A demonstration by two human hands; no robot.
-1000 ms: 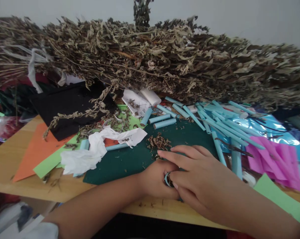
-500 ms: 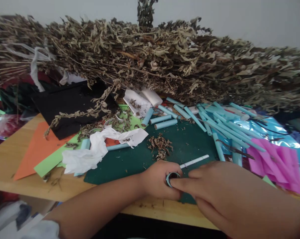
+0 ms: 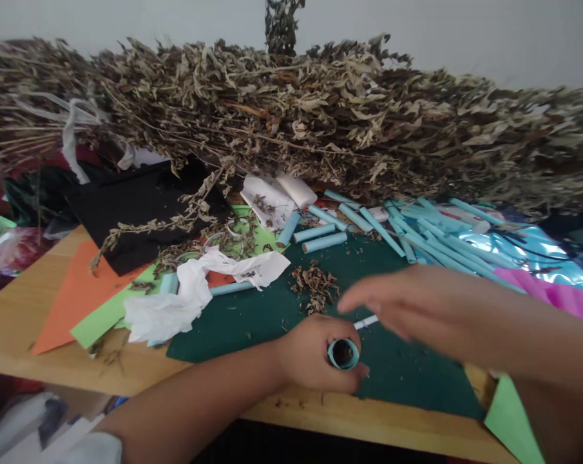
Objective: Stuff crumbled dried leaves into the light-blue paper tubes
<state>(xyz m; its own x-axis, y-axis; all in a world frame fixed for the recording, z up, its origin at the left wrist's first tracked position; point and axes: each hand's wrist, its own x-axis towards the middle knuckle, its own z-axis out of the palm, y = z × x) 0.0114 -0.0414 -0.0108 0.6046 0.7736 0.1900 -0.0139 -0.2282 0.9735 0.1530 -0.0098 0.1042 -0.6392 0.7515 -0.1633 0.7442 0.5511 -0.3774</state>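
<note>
The left hand (image 3: 315,357) is curled around a blue tube (image 3: 342,365), keeping it upright with its round mouth uppermost; that grip probably serves to steady it and leave the opening free. Dark bits show inside. The right hand (image 3: 431,309), blurred, is at two o'clock from the tube, fingers stretched out towards the leaf pile (image 3: 314,287) with nothing seen in it. The pile sits at eleven o'clock from the tube, on the green mat (image 3: 252,325), seemingly kept within easy reach; the mat perhaps catches crumbs that would otherwise land on the counter (image 3: 15,322). A white stick (image 3: 367,322) lies at one o'clock, partly covered by the right hand. Loose tubes (image 3: 440,248) lie farther off at one o'clock, presumably out of the way.

Half a second ago, the right index finger was at the tube's mouth; now that hand has lifted clear, so the whole rim shows, while less of the stick does. The left hand is nearly where it was.
</note>
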